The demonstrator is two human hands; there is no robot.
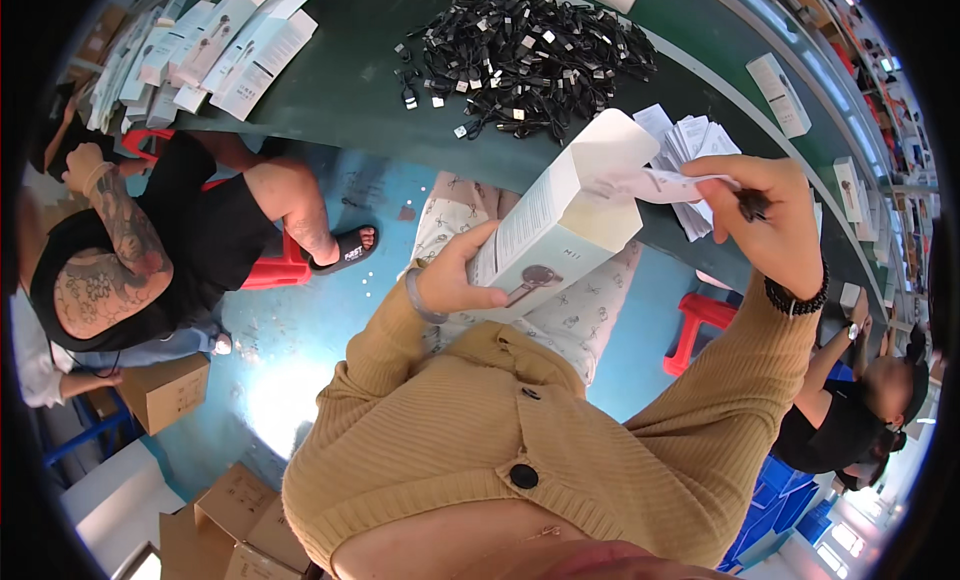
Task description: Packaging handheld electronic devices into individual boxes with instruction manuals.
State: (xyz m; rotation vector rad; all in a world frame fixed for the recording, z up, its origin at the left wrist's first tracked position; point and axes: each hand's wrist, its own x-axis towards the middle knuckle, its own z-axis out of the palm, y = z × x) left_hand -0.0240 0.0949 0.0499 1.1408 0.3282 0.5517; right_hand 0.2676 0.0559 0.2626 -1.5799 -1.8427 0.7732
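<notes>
Firstly, white cartons [225,50] lie piled toward the left edge of the tabletop [360,80]. The left hand [455,275] grips an open white box [545,250] before the near edge, with black cables [530,65] heaped behind it. Then papers [690,140] lie by this edge; the right hand [770,220] pinches a leaflet [665,187] at the box's mouth and holds a small black thing [752,204].

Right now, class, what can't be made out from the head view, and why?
All in the head view:
Inside bottom of the white box in the left hand: hidden by its walls.
Full shape of the dark item in the right hand: mostly covered by that hand.
Print on the paper slips: too small.
Base of the brown carton: cut off by the lower edge.
</notes>
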